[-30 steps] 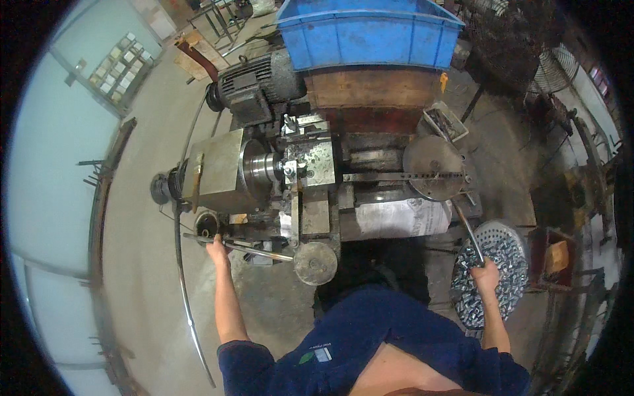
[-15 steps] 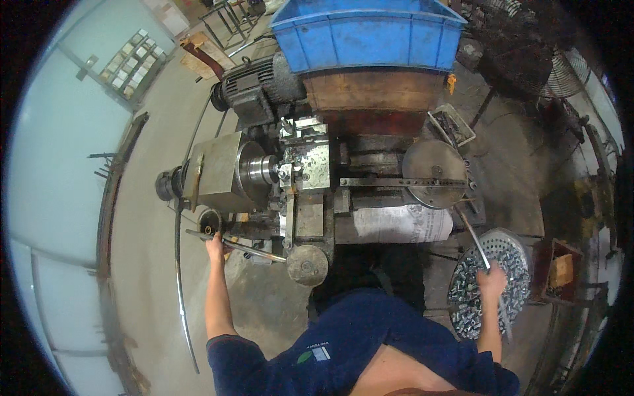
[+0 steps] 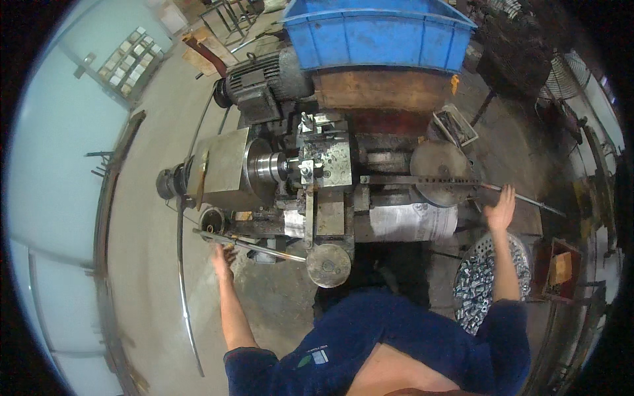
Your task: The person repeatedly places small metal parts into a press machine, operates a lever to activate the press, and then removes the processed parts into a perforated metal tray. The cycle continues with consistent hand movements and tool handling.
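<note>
Slanting left from a small round grey metal disc (image 3: 329, 266) on the dark, greasy metal machine (image 3: 330, 214): slim steel lever (image 3: 274, 251), bright near the disc, duller at its outer end. Left hand (image 3: 223, 261) just below it, fingers spread, holding nothing. Second, silvery steel lever (image 3: 531, 202) sticks out right from beside a larger flat grey metal disc (image 3: 441, 158). Right hand (image 3: 500, 212) open at it, fingers straight, not wrapped round; contact cannot be told.
</note>
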`<state>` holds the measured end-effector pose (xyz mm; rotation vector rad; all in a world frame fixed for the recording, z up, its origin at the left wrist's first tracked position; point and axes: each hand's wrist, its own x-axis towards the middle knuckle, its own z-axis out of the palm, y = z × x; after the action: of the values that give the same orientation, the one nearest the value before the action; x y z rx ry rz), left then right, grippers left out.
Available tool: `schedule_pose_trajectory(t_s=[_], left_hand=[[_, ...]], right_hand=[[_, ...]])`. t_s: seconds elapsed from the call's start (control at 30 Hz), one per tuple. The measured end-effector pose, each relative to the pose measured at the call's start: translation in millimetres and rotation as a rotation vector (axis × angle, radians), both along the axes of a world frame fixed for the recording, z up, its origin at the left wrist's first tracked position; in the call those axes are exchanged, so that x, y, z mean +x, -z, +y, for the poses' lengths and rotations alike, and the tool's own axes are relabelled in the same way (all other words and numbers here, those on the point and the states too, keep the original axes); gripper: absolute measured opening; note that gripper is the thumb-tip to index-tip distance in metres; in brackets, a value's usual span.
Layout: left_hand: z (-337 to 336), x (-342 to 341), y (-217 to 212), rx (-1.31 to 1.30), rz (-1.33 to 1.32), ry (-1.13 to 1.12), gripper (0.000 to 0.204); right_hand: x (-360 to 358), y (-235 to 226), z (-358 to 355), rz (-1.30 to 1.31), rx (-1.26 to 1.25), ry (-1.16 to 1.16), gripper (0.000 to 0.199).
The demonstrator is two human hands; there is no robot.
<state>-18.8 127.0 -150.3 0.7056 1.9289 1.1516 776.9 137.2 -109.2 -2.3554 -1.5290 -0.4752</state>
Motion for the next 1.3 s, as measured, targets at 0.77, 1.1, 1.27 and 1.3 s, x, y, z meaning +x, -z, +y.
schedule_pose_trajectory(t_s=[0.77,1.1,1.27,1.3], left_hand=[[4,38,58,-0.676,1.139,0.835,0.053],[-39,-36,-110,-0.125,1.11,0.175,0.031],[-105,-59,-161,-0.273,1.15,-0.112,0.031],[-130,-76,-138,-0.375,1.129,-0.106,0.033]], right_hand=[[-113,-78,-10,0.463,0.002,-0.49,0.033],[-339,-165,135,0.488,-0.055,-1.273,0.036],[-438,-151,165,0.25,-0.21,-1.213,0.027],[-449,-145,167,0.233,-0.261,-1.183,0.025]])
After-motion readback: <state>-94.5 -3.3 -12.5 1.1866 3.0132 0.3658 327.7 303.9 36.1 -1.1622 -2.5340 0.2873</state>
